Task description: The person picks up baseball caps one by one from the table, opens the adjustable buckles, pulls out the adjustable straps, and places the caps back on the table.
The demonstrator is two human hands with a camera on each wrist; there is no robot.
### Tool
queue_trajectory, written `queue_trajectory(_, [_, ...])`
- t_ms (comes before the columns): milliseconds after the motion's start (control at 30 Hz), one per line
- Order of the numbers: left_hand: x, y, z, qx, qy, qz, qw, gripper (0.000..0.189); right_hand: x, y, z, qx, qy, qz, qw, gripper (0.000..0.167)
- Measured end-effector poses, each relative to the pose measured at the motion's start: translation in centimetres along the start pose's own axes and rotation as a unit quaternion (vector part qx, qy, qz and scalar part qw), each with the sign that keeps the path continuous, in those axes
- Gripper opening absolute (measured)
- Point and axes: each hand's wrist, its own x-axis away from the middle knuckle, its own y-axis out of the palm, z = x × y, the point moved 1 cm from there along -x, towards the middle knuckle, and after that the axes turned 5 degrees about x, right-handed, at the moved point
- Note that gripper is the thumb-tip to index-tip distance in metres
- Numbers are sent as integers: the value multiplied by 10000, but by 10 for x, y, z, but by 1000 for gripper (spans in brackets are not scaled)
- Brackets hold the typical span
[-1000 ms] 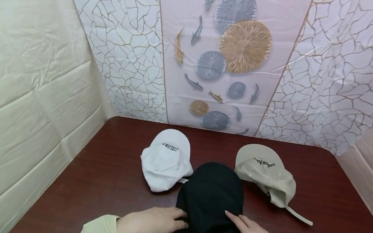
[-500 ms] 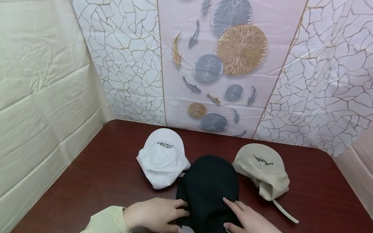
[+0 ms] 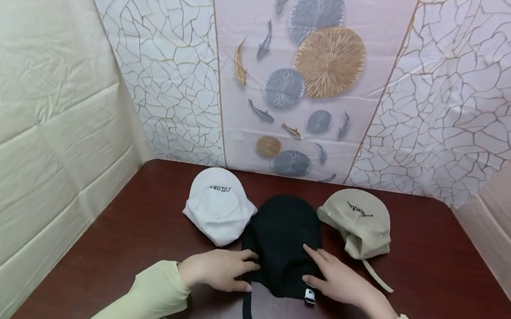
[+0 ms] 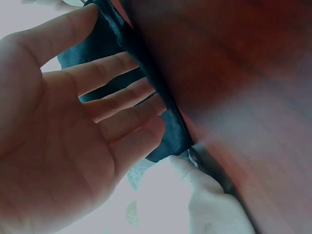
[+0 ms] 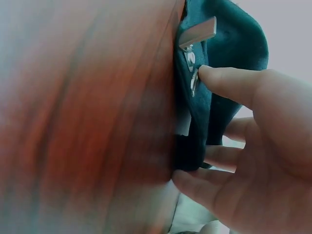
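A black cap [image 3: 285,232] lies on the table between my two hands, brim toward me hidden or folded under, with a dark strap [image 3: 249,316] trailing to the near side. My left hand [image 3: 219,268] touches its left side with fairly straight, spread fingers. On the opposite side my right hand [image 3: 341,277] rests against the cap, fingers extended along it. In the right wrist view my thumb [image 5: 229,83] touches the cap beside a metal buckle [image 5: 199,33]. A white cap [image 3: 218,208] sits at the left, and a beige cap [image 3: 358,220] at the right.
The dark reddish-brown table [image 3: 94,262] extends around the caps. Behind its far edge hangs a patterned cloth [image 3: 283,125]. Pale cloth [image 3: 48,129] flanks the left side. The beige cap's strap [image 3: 377,275] points toward the near right.
The black cap has slid away from me, between the white and beige caps, with both hands moving along at its sides. More of its strap and near edge shows now.
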Motion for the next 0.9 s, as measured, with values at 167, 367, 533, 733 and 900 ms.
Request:
queue_trajectory(167, [-7,-5,-7,33,-84,-86,9999,51,-9,-3,4,138,-28,99,9999,72])
queue_trajectory(367, [-15,-8,-16,240,-173,-119,9995,51,-20,-4,8,343,-5,138,9993,72])
queue_trajectory(533, [-22,-13,-25,421,-216,-78,9988,50,-35,-6,12,347,-31,112,9993,72])
queue_trajectory(733, [-33,-19,-34,732,-170,-171,9970,49,-43,-11,17,369,-62,105,9992,72])
queue_trajectory(900, [-35,-22,-38,903,-90,-209,9957,48,-46,-10,19,390,-112,88,9991,72])
